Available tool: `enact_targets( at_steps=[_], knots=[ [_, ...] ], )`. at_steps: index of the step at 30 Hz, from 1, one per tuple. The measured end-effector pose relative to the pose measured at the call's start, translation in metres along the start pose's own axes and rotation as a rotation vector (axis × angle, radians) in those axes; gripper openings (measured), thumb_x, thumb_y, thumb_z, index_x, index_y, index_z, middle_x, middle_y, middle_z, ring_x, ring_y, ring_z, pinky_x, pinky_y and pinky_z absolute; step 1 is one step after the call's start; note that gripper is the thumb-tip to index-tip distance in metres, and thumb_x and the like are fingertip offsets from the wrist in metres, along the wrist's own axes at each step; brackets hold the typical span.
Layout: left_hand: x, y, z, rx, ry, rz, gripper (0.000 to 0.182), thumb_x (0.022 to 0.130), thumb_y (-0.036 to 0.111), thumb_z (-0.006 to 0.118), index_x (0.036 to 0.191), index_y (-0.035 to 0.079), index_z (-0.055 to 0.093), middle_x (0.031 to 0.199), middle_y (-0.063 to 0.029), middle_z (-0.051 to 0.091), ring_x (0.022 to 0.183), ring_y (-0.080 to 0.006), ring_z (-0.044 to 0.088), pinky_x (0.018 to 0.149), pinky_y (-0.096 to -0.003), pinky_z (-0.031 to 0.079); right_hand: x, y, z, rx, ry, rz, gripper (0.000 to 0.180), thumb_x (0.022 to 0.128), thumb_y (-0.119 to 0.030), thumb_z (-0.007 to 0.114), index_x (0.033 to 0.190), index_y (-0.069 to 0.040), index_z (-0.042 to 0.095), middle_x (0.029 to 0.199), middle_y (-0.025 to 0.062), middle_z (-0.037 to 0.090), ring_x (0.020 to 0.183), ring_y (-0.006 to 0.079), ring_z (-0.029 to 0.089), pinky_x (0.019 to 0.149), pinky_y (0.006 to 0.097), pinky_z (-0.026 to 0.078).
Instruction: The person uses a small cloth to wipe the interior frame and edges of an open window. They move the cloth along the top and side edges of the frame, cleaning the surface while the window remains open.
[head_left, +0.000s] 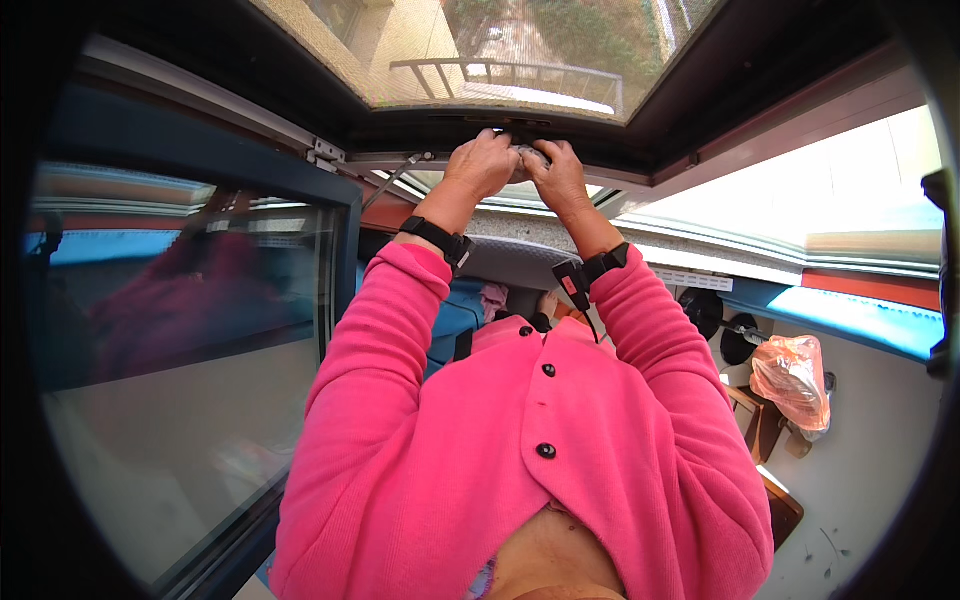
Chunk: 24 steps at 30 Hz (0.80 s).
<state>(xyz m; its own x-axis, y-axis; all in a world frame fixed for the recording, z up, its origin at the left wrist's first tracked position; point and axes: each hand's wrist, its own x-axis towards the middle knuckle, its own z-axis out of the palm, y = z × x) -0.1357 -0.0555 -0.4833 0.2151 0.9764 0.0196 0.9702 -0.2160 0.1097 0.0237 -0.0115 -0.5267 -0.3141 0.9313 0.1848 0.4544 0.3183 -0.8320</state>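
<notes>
Both hands are raised to the lower rail of a dark window frame (405, 129), below a mesh screen (570, 37). My right hand (559, 176) is shut on a bunched grey cloth (519, 174), pressed close to the rail. Beside it, my left hand (478, 166) has its fingers curled at the rail and touches or nearly touches the cloth. Its fingertips are hidden, so whether it grips anything does not show. Each wrist wears a black strap, and a small black device (572, 285) hangs by the right one.
An open casement sash (345, 247) with reflecting glass stands to my left, by a metal hinge (326, 155) and a stay arm (394, 180). On the right floor are a dumbbell (739, 337), an orange plastic bag (791, 382) and wooden furniture (784, 510). Outside is a metal railing (525, 73).
</notes>
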Motion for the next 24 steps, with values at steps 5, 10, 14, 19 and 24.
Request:
enact_targets(
  at_steps=[5,10,14,19,24],
  knots=[
    [0.012,0.01,-0.006,0.121,-0.129,-0.107,0.022,0.088,0.023,0.057,0.093,0.01,0.074,0.104,-0.0067,0.069,0.1,-0.0278,0.066,0.081,-0.0426,0.057,-0.006,0.001,-0.007,-0.034,-0.043,-0.033,0.033,0.086,-0.024,0.068,0.108,0.0,0.069,0.114,0.0222,0.061,0.103,0.0403,0.061,0.091,0.0433,0.051],
    [0.017,0.018,0.001,0.116,-0.034,-0.159,0.021,0.086,0.021,0.057,0.084,0.007,0.072,0.092,-0.0122,0.07,0.088,-0.0333,0.068,0.075,-0.0444,0.058,-0.018,-0.002,-0.016,-0.057,-0.06,-0.092,0.035,0.089,-0.019,0.063,0.118,0.001,0.062,0.118,0.0214,0.06,0.104,0.0395,0.061,0.092,0.0405,0.05],
    [0.034,0.015,0.011,0.099,-0.172,-0.127,0.023,0.087,0.02,0.055,0.085,0.007,0.074,0.093,-0.0139,0.071,0.09,-0.0334,0.069,0.077,-0.046,0.057,-0.034,0.002,-0.037,0.058,-0.106,-0.168,0.034,0.088,-0.015,0.063,0.12,-0.003,0.061,0.121,0.0186,0.059,0.103,0.0377,0.062,0.088,0.0414,0.052],
    [0.044,0.025,0.017,-0.02,-0.188,-0.333,0.029,0.088,0.025,0.053,0.087,0.005,0.073,0.095,-0.017,0.071,0.092,-0.0361,0.069,0.081,-0.0477,0.056,-0.061,0.015,-0.074,0.199,-0.173,0.039,0.032,0.087,-0.01,0.064,0.118,-0.003,0.061,0.114,0.017,0.062,0.087,0.0307,0.066,0.077,0.0364,0.054],
    [0.065,0.065,0.019,-0.23,-0.119,-0.364,0.033,0.087,0.027,0.052,0.088,0.001,0.072,0.095,-0.0274,0.068,0.092,-0.0436,0.066,0.085,-0.0491,0.053,-0.085,0.035,-0.112,0.167,-0.182,0.195,0.029,0.09,-0.01,0.064,0.118,-0.004,0.064,0.095,0.0114,0.066,0.072,0.0182,0.063,0.069,0.0307,0.051]
  ],
)
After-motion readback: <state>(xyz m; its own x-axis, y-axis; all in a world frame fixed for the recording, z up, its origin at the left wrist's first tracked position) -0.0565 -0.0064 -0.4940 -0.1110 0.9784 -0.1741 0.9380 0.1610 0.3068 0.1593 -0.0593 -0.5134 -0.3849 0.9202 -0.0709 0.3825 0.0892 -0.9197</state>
